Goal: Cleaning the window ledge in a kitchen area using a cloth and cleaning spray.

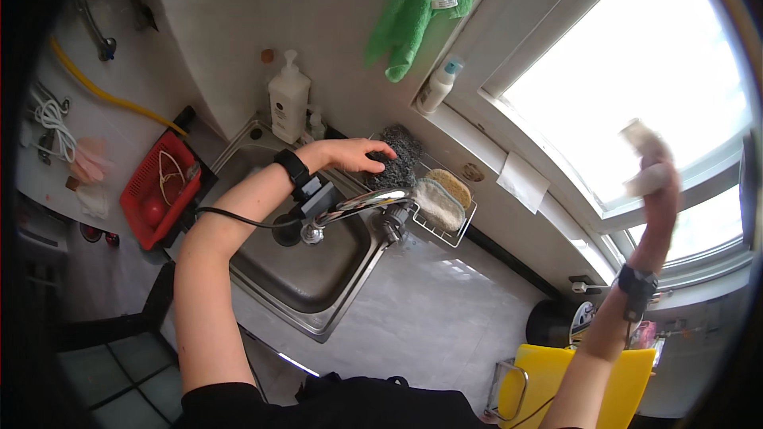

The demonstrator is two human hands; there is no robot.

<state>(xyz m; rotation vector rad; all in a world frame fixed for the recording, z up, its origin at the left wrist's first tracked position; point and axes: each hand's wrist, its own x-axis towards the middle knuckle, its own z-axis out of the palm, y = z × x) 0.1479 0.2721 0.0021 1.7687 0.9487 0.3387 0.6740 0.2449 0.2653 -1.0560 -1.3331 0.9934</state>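
Note:
My left hand (357, 155) reaches across the steel sink (310, 274), thumb and index finger apart. Its fingertips overlap a dark grey wire scouring pad (402, 155); whether they touch it is unclear. Beside the pad, a white-grey sponge (438, 205) and a tan sponge (450, 186) lie in a wire rack (458, 241). The chrome faucet (363, 205) arches over the basin below my left wrist. My right hand (658, 176) is raised in front of the bright window (596, 89). Blur and glare hide its grip; a pale patch shows at the fingers.
A white pump bottle (289, 98) stands behind the sink, and a spray bottle (438, 86) on the windowsill. A green towel (411, 18) hangs above. Left of the sink is a red basket (134, 202). A yellow cutting board (620, 384) stands at lower right, near a black pot (548, 325).

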